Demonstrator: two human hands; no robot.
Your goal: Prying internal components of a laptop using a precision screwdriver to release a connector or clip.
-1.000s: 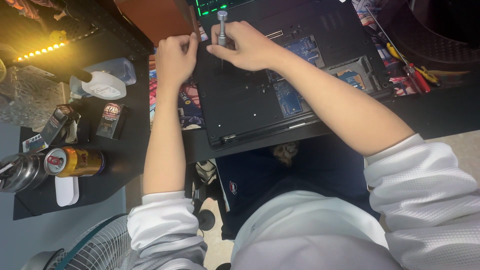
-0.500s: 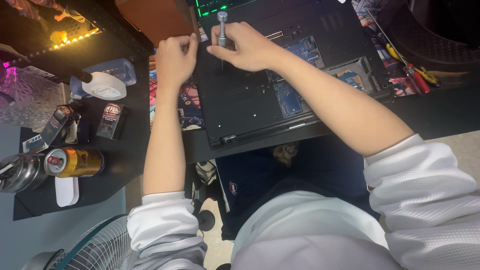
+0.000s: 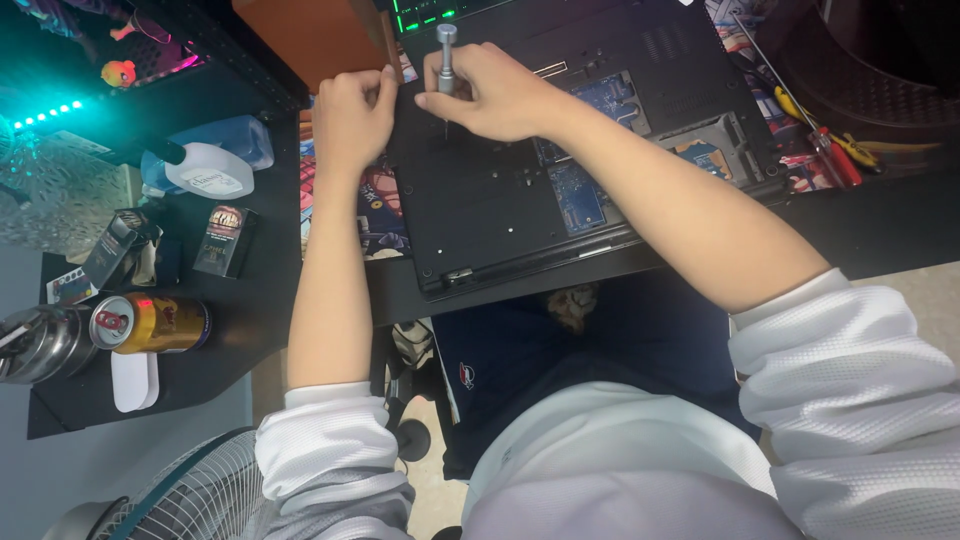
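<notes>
The right hand (image 3: 490, 95) is gripping an upright screwdriver (image 3: 445, 60), tip down on the laptop (image 3: 500, 200) (seemingly at a screw), while the fisted left hand (image 3: 350, 115) is steadying just beside.

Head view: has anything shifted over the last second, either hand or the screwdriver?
Nothing moved visibly. The right hand keeps its grip on the upright screwdriver over the opened laptop; the left hand still rests at its edge. Only the coloured lights turned from yellow to teal.

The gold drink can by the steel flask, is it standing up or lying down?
Lying down: the gold can rests on its side on the black desk.
</notes>
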